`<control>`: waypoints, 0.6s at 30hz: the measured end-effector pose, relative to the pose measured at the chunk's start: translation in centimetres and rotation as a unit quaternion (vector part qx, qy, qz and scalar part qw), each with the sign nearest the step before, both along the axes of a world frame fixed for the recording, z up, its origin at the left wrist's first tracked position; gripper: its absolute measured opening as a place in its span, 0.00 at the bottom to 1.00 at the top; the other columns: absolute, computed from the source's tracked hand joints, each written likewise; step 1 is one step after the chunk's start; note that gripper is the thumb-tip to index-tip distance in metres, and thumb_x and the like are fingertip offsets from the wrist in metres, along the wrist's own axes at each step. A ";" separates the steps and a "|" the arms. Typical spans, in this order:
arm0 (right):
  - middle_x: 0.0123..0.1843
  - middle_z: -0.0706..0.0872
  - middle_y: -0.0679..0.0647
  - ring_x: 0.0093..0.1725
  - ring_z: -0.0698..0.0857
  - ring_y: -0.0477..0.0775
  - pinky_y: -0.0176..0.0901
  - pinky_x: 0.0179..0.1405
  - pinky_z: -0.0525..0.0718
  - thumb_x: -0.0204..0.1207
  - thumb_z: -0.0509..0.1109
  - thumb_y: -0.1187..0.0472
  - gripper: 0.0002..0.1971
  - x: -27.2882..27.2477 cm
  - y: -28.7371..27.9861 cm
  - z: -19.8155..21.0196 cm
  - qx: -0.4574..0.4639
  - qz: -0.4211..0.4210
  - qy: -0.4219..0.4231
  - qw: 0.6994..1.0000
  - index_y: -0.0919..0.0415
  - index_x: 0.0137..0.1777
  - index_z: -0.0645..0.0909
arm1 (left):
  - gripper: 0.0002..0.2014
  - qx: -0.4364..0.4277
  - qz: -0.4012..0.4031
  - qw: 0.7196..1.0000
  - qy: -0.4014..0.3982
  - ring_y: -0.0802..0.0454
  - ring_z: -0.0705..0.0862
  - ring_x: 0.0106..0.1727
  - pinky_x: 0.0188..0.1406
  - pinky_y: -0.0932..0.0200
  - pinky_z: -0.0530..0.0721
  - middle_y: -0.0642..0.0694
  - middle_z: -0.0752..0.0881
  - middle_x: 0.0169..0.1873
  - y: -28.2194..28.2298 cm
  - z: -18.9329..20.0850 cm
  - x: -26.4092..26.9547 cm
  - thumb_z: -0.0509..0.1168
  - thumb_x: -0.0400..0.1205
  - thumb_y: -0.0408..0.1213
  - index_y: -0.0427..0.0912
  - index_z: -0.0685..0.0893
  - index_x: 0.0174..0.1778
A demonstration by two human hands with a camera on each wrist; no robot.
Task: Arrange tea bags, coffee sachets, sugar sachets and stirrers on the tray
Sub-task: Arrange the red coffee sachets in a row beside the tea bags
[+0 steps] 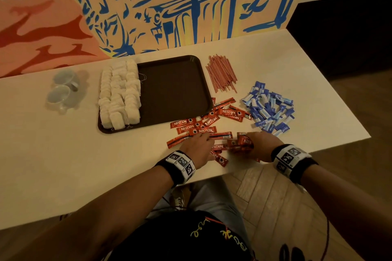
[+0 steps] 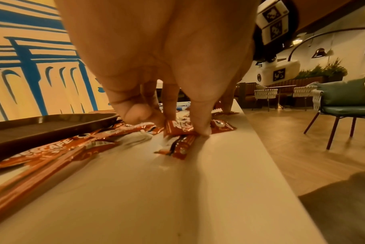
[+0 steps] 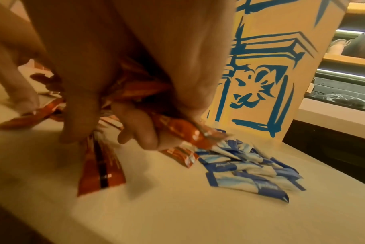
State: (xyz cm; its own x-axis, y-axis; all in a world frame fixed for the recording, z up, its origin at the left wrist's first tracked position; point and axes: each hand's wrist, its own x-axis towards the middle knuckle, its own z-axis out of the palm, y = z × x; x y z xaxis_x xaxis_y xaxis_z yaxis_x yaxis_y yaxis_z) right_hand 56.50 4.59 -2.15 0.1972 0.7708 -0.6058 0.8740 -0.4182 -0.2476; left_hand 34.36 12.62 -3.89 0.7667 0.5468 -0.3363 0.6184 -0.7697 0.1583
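A dark brown tray (image 1: 176, 89) holds rows of white tea bags (image 1: 119, 93) along its left side. Red coffee sachets (image 1: 197, 127) lie scattered on the table in front of the tray's right corner. My left hand (image 1: 198, 144) is down among them, and its thumb and fingers (image 2: 200, 127) pinch one coffee sachet (image 2: 177, 129) on the tabletop. My right hand (image 1: 258, 144) grips a bunch of coffee sachets (image 3: 177, 130) just above the table. Red stirrers (image 1: 221, 73) lie in a pile right of the tray. Blue sugar sachets (image 1: 269, 108) are heaped beyond my right hand.
Two cups (image 1: 62, 87) stand on the table left of the tray. A painted panel (image 1: 169, 6) rises behind the table. The table's near edge (image 1: 233, 172) runs just behind my wrists. Chairs (image 2: 344, 102) stand off to the right on the wooden floor.
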 end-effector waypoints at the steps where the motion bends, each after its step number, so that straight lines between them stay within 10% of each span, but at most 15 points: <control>1: 0.56 0.87 0.46 0.54 0.83 0.49 0.48 0.63 0.83 0.76 0.76 0.38 0.20 0.0 -0.1 -0.2 0.005 0.000 -0.002 1.000 0.44 0.65 0.81 | 0.26 0.001 0.004 1.000 -0.003 0.46 0.75 0.72 0.65 0.48 0.82 0.45 0.74 0.74 0.0 0.0 0.0 0.66 0.84 0.55 0.44 0.77 0.74; 7: 0.62 0.87 0.51 0.59 0.84 0.52 0.49 0.67 0.82 0.80 0.75 0.47 0.19 -0.3 0.3 0.0 -0.002 0.025 -0.002 1.000 0.50 0.68 0.80 | 0.25 0.019 -0.001 1.000 0.012 0.43 0.75 0.73 0.69 0.47 0.80 0.42 0.77 0.72 0.1 -0.4 -0.7 0.66 0.85 0.52 0.42 0.73 0.74; 18: 0.46 0.84 0.51 0.41 0.82 0.49 0.43 0.40 0.83 0.89 0.63 0.51 0.10 -2.8 2.7 1.0 0.080 -0.172 0.197 0.962 0.57 0.61 0.78 | 0.22 -0.001 0.016 1.000 0.016 0.43 0.83 0.65 0.61 0.51 0.84 0.38 0.76 0.73 -0.9 -0.7 -1.7 0.67 0.86 0.37 0.38 0.71 0.75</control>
State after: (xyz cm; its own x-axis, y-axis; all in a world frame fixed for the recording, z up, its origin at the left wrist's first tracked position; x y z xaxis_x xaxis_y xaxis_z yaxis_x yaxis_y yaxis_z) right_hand 53.70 7.26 -1.17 0.2365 0.7905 -0.5650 0.5158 -0.5949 -0.6165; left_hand 32.65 11.73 -4.61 0.7379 0.5701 -0.3613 0.6475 -0.7489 0.1408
